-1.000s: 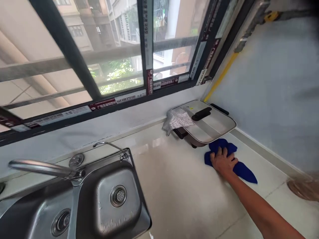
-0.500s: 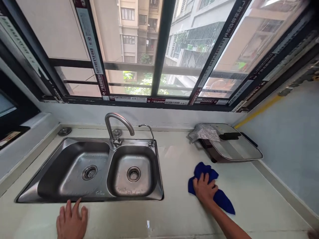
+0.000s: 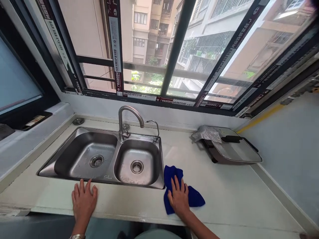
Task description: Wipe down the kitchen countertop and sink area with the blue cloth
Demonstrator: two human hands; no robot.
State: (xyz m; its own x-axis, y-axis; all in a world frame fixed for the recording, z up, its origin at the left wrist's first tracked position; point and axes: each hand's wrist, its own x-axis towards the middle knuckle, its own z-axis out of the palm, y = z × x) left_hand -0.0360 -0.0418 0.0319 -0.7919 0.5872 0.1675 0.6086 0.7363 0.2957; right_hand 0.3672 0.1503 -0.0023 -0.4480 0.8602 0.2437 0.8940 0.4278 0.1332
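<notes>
A dark blue cloth [image 3: 195, 197] lies spread on the pale countertop [image 3: 139, 207], just right of the sink. My right hand [image 3: 179, 197] rests flat on top of it, with fingers extended and apart. The cloth's left edge meets the right rim of the double-bowl steel sink [image 3: 115, 159]. In front of the larger bowl, my left hand [image 3: 84, 199] is palm down on the counter with its fingers spread, the tips close to the sink's front rim. Nothing is in the left hand.
Behind the bowls stand a curved faucet [image 3: 129, 111] and a thinner spout [image 3: 157, 127]. A rectangular lidded pan [image 3: 233, 154] sits at the back right, with a crumpled silvery sheet [image 3: 206, 133] over its corner. The counter ends in front of me, and windows line the back.
My right hand and the blue cloth have slid left, up to the sink's edge. The left hand stays on the counter near the sink front. The view has shifted, showing the counter's front edge.
</notes>
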